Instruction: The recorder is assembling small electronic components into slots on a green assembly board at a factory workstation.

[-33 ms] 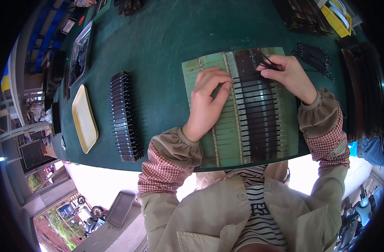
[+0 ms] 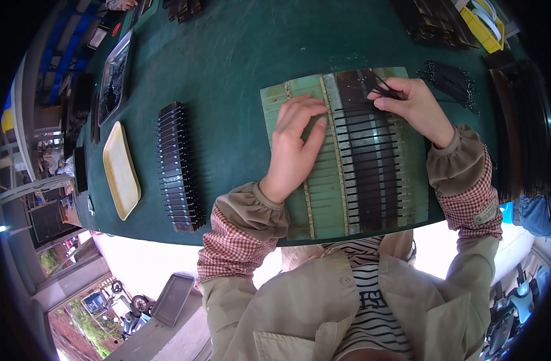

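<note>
A green grooved board (image 2: 295,222) lies before me on the table, with a dark strip (image 2: 368,207) along it. Several thin black rods (image 2: 366,171) lie side by side across that strip, mostly in its nearer part. Above the board's left half hovers my left hand (image 2: 292,147), open, fingers bent and thumb apart, just left of the uppermost rods. My right hand (image 2: 417,108) is closed on a small bunch of black rods (image 2: 386,90) over the strip's far end. Its fingertips partly hide the bunch.
Left of the board stands a dark strip set with rods (image 2: 178,168), beside a cream tray (image 2: 121,171). A metal tray (image 2: 114,78) of dark pieces is farther left. Loose black rods (image 2: 449,84), stacked dark strips (image 2: 435,24) and a yellow bin (image 2: 483,27) are at the right.
My left hand has shifted slightly left, its fingertips drawing back from the rod ends, and thumb and fingers look a little farther apart. My right hand stays nearly in place with its bunch.
</note>
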Demonstrator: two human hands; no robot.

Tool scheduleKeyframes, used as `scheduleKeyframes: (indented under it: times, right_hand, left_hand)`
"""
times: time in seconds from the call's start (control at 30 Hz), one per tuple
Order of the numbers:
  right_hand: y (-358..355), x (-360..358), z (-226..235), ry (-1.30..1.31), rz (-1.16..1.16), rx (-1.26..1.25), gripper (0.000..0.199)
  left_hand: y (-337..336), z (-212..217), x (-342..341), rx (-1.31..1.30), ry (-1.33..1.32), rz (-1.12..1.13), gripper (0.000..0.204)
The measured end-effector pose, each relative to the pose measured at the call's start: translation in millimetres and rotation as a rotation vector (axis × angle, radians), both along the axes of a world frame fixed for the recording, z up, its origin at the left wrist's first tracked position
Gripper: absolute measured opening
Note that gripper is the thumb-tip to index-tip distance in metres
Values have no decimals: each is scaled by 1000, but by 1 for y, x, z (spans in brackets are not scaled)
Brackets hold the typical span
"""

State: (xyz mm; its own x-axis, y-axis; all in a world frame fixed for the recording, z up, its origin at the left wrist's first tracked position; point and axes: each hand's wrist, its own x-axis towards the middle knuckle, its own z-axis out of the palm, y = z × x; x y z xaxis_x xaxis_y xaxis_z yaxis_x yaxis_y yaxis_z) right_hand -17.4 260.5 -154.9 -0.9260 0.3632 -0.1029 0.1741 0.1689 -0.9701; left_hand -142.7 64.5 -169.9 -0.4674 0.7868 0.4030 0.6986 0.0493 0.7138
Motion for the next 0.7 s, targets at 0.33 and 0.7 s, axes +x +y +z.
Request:
scheduleKeyframes:
  times: [0.33, 0.7]
  right_hand:
    - [1, -7, -6, -59, 37, 169, 16]
    - [-7, -3, -7, -1, -53, 716, 14]
  left_hand:
    - [-5, -7, -3, -46, 72, -13, 15]
    - [2, -5, 10, -192, 408, -108, 30]
